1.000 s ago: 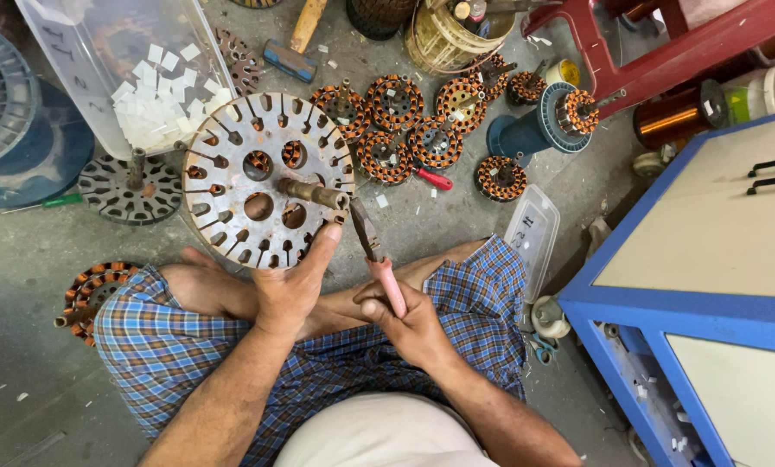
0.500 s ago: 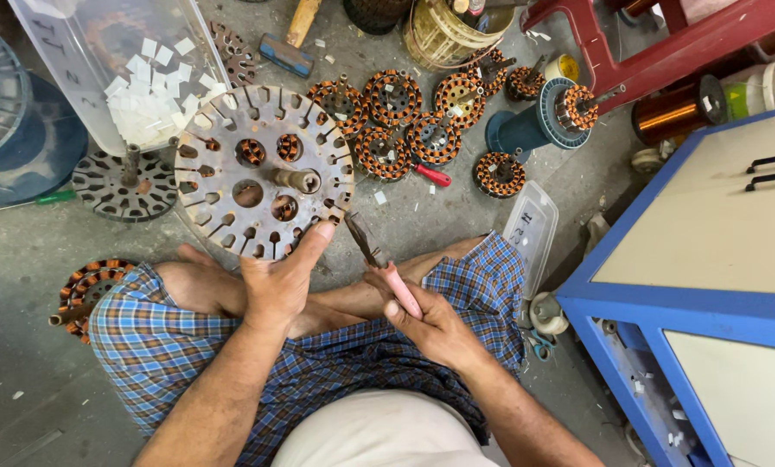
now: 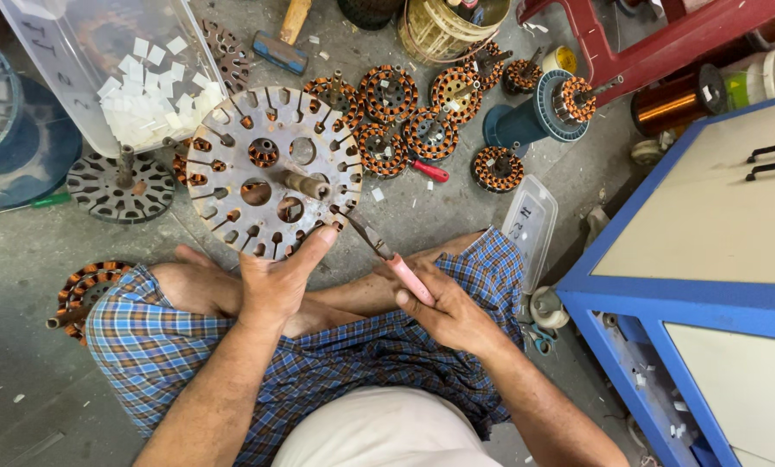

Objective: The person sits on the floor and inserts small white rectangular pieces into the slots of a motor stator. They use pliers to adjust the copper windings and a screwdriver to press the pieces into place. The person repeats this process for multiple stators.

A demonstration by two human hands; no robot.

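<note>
The grey concrete floor carries a large slotted stator disc and a cluster of copper-wound stators. A hammer, a clear plastic tub and a blue cabinet stand on it too.

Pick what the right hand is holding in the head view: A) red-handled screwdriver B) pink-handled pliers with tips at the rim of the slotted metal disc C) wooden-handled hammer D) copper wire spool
B. The right hand grips the pink-handled pliers, whose tips meet the rim of the slotted metal disc; the left hand steadies that rim, while the hammer, screwdriver and copper wire spool lie untouched on the floor.
</note>
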